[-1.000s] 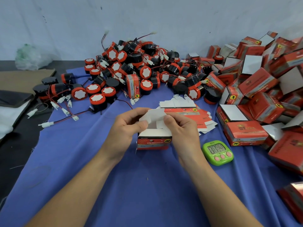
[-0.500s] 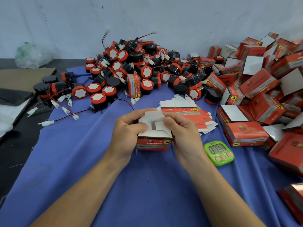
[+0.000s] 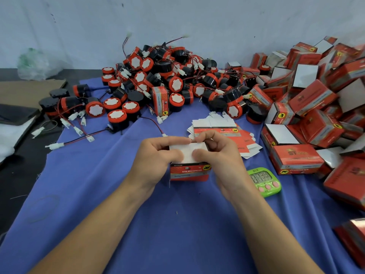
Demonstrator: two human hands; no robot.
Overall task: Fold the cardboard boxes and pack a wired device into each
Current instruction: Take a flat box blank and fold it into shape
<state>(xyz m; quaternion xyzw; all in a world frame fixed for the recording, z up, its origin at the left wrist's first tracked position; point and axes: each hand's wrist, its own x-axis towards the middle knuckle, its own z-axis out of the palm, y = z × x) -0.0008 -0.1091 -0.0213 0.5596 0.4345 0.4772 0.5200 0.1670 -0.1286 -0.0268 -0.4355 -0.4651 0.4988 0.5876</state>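
Observation:
A small red cardboard box point(image 3: 189, 172) stands on the blue cloth in front of me, its white flaps folded across the upper end. My left hand point(image 3: 156, 157) grips its left side, thumb pressing on the white flap. My right hand point(image 3: 219, 157) grips the right side, thumb on the same flap and fingers curled over the far edge. Behind the box lies a stack of flat unfolded boxes point(image 3: 223, 131). A heap of red-and-black wired devices point(image 3: 169, 80) with white plugs fills the far middle. The inside of the held box is hidden.
Folded red boxes point(image 3: 316, 107) pile up along the right side. A green digital timer point(image 3: 264, 180) lies just right of my right wrist. One upright box point(image 3: 161, 102) stands among the devices. A plastic bag point(image 3: 35, 64) and brown cardboard point(image 3: 29, 89) lie at far left.
The white flaps, open and raised a second ago, are now pressed down flat over the box's end. Both hands shifted slightly closer together on top.

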